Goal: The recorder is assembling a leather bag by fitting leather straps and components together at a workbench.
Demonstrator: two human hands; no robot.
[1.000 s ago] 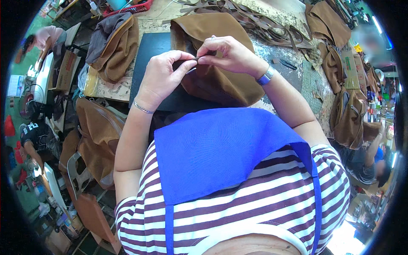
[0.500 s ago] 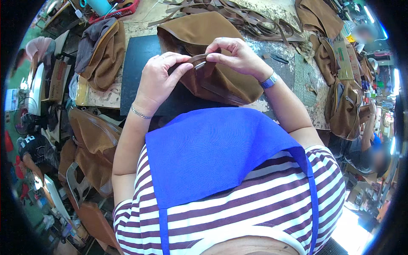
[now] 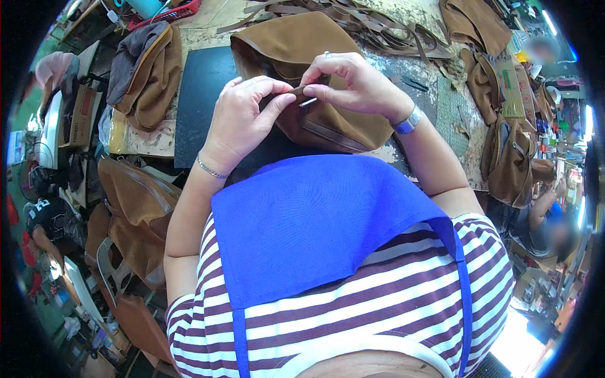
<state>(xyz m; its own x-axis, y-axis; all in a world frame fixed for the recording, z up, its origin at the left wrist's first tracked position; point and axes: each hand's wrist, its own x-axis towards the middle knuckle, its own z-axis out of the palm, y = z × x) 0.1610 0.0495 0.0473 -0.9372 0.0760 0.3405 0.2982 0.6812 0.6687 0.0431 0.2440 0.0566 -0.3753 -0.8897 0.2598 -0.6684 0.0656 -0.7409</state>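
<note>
A brown strap (image 3: 300, 95) is pinched between the fingertips of both my hands, above a brown suede-like bag (image 3: 302, 38). My left hand (image 3: 247, 112) grips the strap's left part between thumb and fingers. From the other side, my right hand (image 3: 357, 83) holds it with thumb and forefinger. A small silvery metal bar (image 3: 308, 102) shows just below the strap by my right thumb; whether it is part of a buckle or ring I cannot tell. The bag lies partly on a black mat (image 3: 200, 107), its wide flap toward the far side.
Loose brown straps (image 3: 359, 25) lie heaped at the table's far side. Another bag with grey lining (image 3: 151, 75) sits left of the mat. Dark tweezers-like tools (image 3: 414, 84) rest to the right. More brown bags (image 3: 138, 205) stand beside me at left, and others line the right edge.
My hands have brought their fingertips closer together on the strap, and my right hand has shifted slightly to the right. Less of the strap's loop shows between them now.
</note>
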